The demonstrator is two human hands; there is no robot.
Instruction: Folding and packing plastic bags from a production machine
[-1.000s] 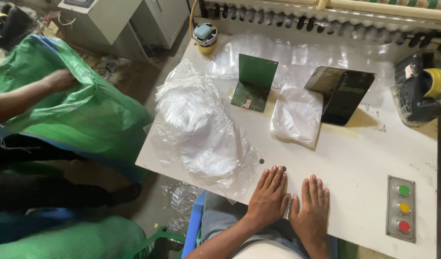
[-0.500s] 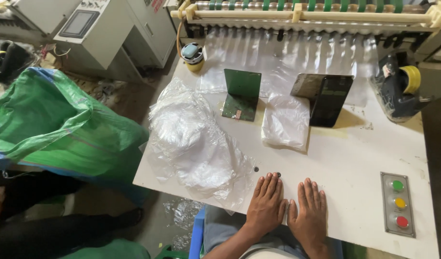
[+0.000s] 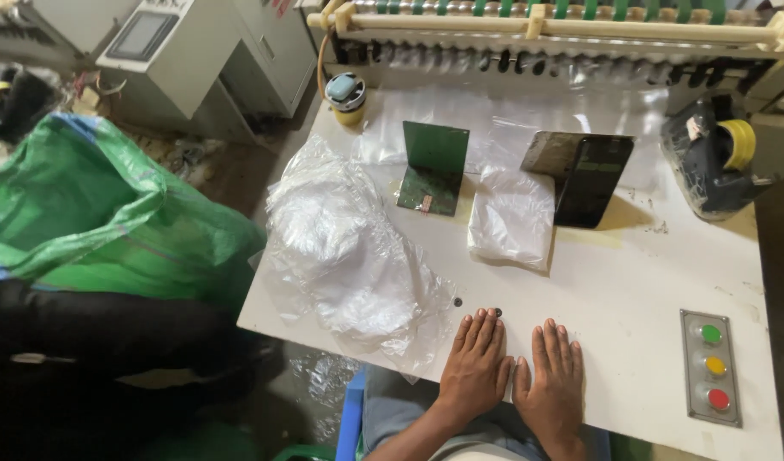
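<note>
Both hands rest flat, palms down, on the near edge of the white worktable (image 3: 631, 282). The left hand (image 3: 475, 363) and the right hand (image 3: 552, 380) lie side by side, thumbs almost touching, fingers spread and extended; neither hand grips anything.

Just left of the left hand, a crumpled pile of clear plastic bags (image 3: 345, 248) covers the left part of the table, its near edge overhanging the table rim. A neat flat stack of clear plastic bags (image 3: 511, 218) lies further away, at the table centre, between two upright plates: a green metal angle plate (image 3: 433, 166) on its left and a dark metal angle plate (image 3: 588, 175) on its right, touching the stack.

A grey control panel with green, yellow and red round buttons (image 3: 710, 367) sits at the near right, well apart from the right hand. A large green woven sack (image 3: 93, 213) stands on the floor left of the table.
</note>
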